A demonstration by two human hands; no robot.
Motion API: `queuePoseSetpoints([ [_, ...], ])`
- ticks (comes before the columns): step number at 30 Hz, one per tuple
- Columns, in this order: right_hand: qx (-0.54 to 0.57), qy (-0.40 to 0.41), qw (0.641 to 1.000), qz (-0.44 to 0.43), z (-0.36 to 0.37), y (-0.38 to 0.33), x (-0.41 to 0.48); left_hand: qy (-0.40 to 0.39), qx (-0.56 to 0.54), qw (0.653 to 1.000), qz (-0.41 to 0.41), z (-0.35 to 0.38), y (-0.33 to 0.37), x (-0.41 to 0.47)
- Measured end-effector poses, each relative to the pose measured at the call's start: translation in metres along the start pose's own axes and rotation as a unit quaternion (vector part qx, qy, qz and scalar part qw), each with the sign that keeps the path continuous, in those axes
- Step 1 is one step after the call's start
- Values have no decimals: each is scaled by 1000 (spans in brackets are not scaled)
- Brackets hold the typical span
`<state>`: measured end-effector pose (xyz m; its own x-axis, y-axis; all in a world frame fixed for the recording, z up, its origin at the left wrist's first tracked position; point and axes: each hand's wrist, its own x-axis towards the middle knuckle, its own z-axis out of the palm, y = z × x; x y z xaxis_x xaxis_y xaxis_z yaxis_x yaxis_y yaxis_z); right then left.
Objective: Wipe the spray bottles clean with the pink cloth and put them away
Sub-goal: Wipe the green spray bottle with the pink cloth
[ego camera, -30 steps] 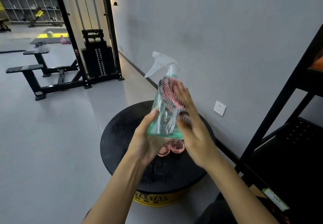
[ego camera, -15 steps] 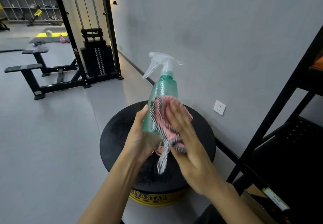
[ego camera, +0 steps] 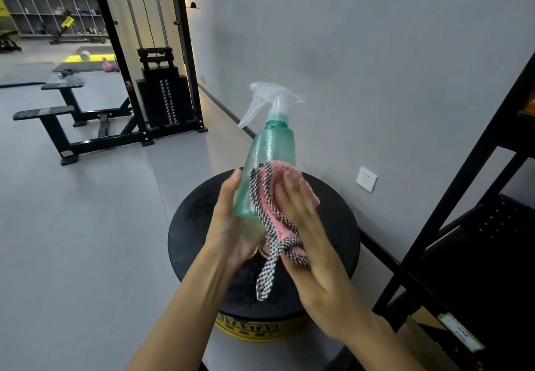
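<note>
The green spray bottle is held nearly upright above the middle of the round black platform. It is gripped round its base by the left hand, so that its side is offered for wiping. The pink cloth is pressed against its lower body by the straight fingers of the right hand. The bottle seems empty, though little can be told through its frosted wall.

Grey wall w/ white socket, grey floor; black weight machine & bench stood far left, black rack right
</note>
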<state>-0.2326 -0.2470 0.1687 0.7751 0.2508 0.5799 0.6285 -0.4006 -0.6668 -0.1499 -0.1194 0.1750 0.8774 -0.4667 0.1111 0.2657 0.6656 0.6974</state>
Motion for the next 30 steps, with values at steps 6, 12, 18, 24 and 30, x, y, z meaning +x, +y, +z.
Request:
queuePoseSetpoints([
  [6, 21, 49, 998, 18, -14, 7, 24, -18, 42, 999, 25, 3, -5, -3],
  [12, 77, 69, 991, 82, -33, 12, 55, 0, 72, 997, 35, 8, -10, -8],
  [18, 23, 44, 998, 29, -16, 4, 25, 56, 91, 994, 15, 15, -5, -6],
  [24, -11, 4, 1000, 4, -8, 1, 0, 64, 77, 995, 20, 15, -1, -7],
  [30, 29, 56, 998, 30, -32, 6, 46, 30, 82, 996, 13, 13, -14, -9],
])
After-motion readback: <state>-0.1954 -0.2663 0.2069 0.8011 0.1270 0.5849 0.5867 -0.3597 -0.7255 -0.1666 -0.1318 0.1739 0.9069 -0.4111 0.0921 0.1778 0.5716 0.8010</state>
